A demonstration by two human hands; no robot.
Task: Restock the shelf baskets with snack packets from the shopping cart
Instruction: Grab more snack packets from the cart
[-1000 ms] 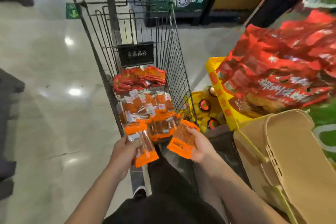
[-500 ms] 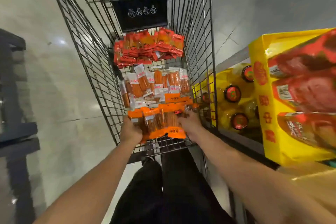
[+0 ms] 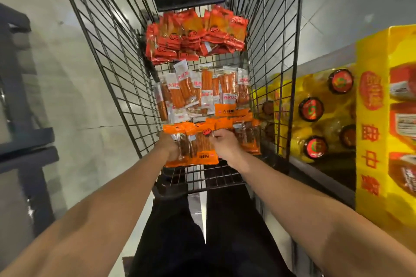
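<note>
- Progress: early, by the look of it. Shopping cart (image 3: 126, 56) holds 3 groups of snack packets: red ones (image 3: 195, 36) at far end, white-label sticks (image 3: 198, 90) in middle, orange packets (image 3: 238, 123) nearest.
- Shelf baskets not in view, so can't tell how many are filled; plenty left to move.
- Left hand (image 3: 170, 147) & right hand (image 3: 225, 145) both curled round a bundle of orange packets (image 3: 198, 146) at cart's near end, gripping from either side.
- Bundle's long axis runs along cart length, orange header strips pointing away from person.
- Yellow bottles (image 3: 313, 110) sit just beside cart, right.
</note>
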